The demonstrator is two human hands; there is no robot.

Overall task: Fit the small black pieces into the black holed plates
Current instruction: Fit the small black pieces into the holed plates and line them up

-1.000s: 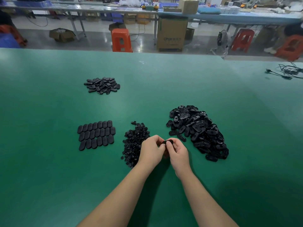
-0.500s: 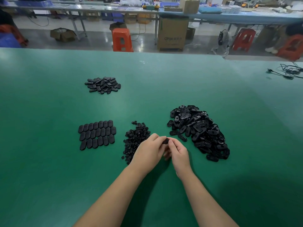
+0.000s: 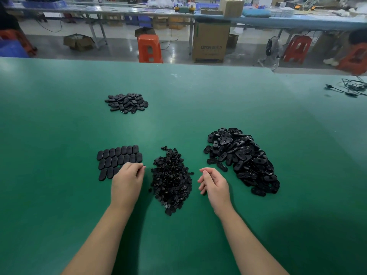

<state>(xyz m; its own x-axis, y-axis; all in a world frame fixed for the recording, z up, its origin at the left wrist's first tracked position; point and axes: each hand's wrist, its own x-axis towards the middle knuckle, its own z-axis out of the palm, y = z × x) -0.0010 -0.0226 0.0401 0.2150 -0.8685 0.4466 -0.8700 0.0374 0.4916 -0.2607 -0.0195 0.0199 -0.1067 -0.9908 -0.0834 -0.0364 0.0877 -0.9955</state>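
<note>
Green worktop [image 3: 198, 108] in a workshop, long bench [image 3: 278, 18] across the aisle behind it, orange stools [image 3: 150, 48] and cardboard boxes on the floor. One big carton [image 3: 210, 43] has grey print, too blurred to read. Black cable [image 3: 349, 89] lies at the far right edge of the worktop.

Centre near: heap of small black pieces [image 3: 171, 179], between the two hands. Right of it, well apart, a big loose heap of black holed plates [image 3: 241, 159]. Left: flat rows of finished plates [image 3: 117, 160] laid side by side, touching. Farther back left, a small separate pile of plates [image 3: 127, 102].

Left hand [image 3: 127, 183] sits at the near right corner of the flat rows, covering part of them; fingers pinched narrow, a small dark bit shows at the tips, cannot tell what exactly. Right hand [image 3: 213, 183] hovers between the small-piece heap and the big plate heap, fingers loosely curled, half spread, holding nothing visible. Nothing blocks either heap.
</note>
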